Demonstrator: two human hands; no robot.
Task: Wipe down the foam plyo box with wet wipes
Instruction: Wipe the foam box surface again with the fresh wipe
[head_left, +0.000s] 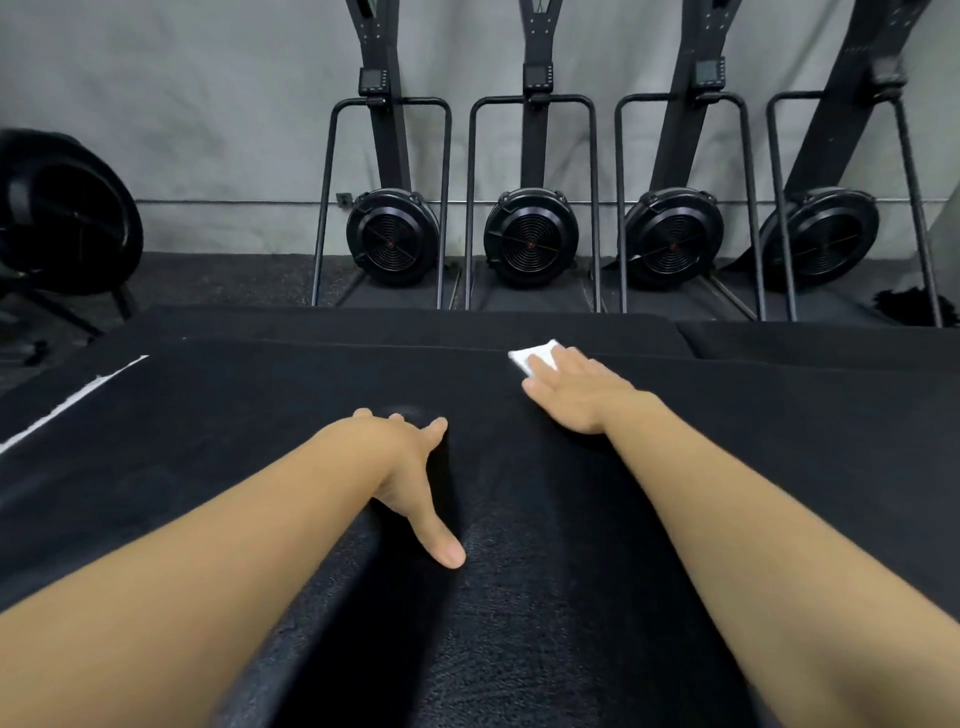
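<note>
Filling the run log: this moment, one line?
wiping | right hand flat on wet wipe near plyo box far edge | left hand pressing box top

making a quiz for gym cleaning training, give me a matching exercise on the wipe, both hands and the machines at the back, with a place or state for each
Column one:
1. wet wipe
2. left hand
3. right hand
4. fan machines

Column two:
a. lined up along the grey wall
b. resting on the foam box, nothing under it
c. white, near the far edge of the box top
d. fingers flat, pressing on the wet wipe

Pairs: 1-c, 2-b, 3-d, 4-a
</note>
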